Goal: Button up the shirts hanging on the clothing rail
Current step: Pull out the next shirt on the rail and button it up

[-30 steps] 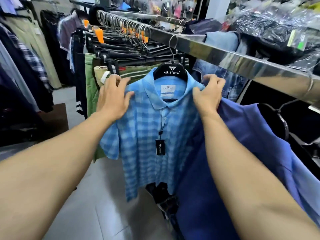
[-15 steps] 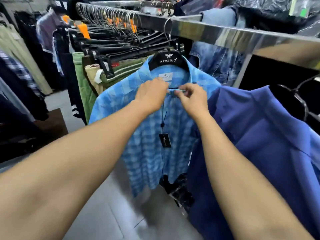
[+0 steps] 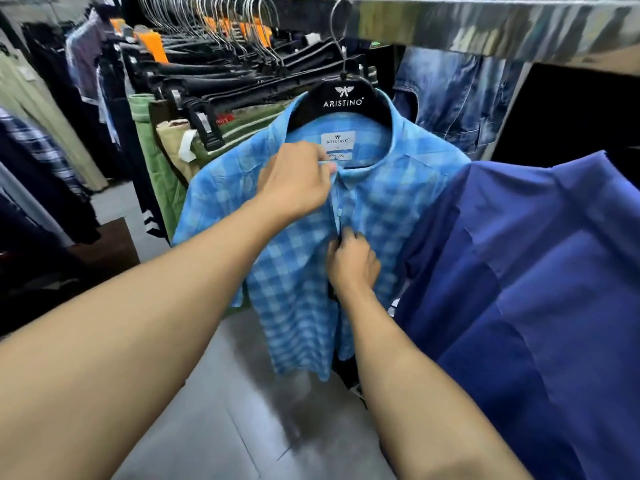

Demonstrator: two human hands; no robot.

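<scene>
Far left, a crowd of dark trousers [image 3: 214,84] hangs on clip hangers, with green and khaki folded pairs [image 3: 162,157] just in front. Moving in, the left hand [image 3: 294,181] is up at the collar of the light blue checked shirt [image 3: 298,289], fingers curled and pinching the fabric right at the top of the placket, just below the neck label. That shirt hangs front-on from a black hanger [image 3: 341,100] printed ARISTINO, its wire hook over the shiny metal clothing rail [image 3: 485,26] running across the top.

Now down the placket: the right hand [image 3: 353,263] sits lower, about mid-chest on the same shirt, directly under the left hand. Its fingers are curled in against the shirt's front edge, gripping the cloth there; the button itself is hidden behind the fingers. A dark strip shows along the placket just above its fingertips, and I can't tell what that is.

Behind the collar, a faded denim garment [image 3: 457,95] hangs beyond the rail. Far right, a dark blue shirt [image 3: 536,289] hangs just beside the checked one, its fabric overlapping the checked shirt's sleeve side.
</scene>
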